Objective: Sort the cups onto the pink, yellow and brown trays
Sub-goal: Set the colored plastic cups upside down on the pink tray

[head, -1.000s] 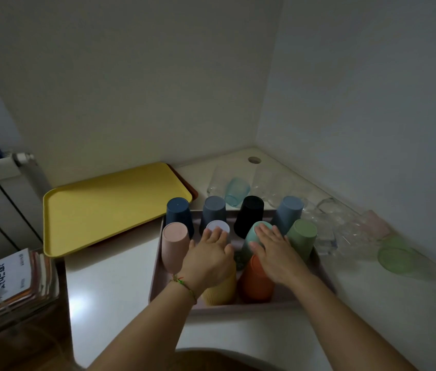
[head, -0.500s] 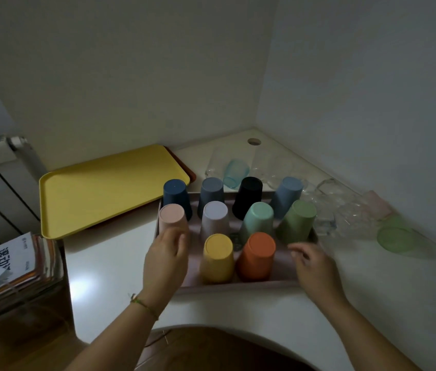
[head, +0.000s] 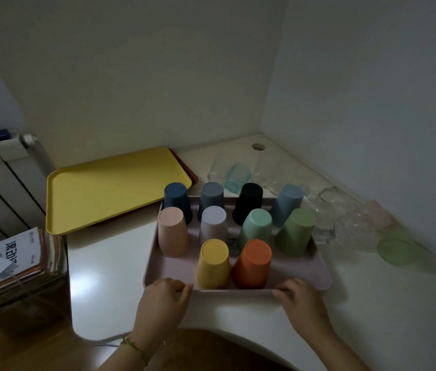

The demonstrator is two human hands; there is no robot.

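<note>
My hands have dropped from the cups to the near rim of the pink tray (head: 152, 253): my left hand (head: 164, 295) curls its fingers over the rim's left end and my right hand (head: 298, 297) grips it further right. Ten coloured cups (head: 257, 226) stand upside down on that tray, near the front edge of the surface (head: 110, 266). The yellow tray (head: 110, 188) lies bare toward the left edge, stacked on the brown tray (head: 191, 176), of which only a sliver shows. The clear glasses (head: 326, 210) crowd the right edge, unsorted. I judge one tray filled, two still to fill
</note>
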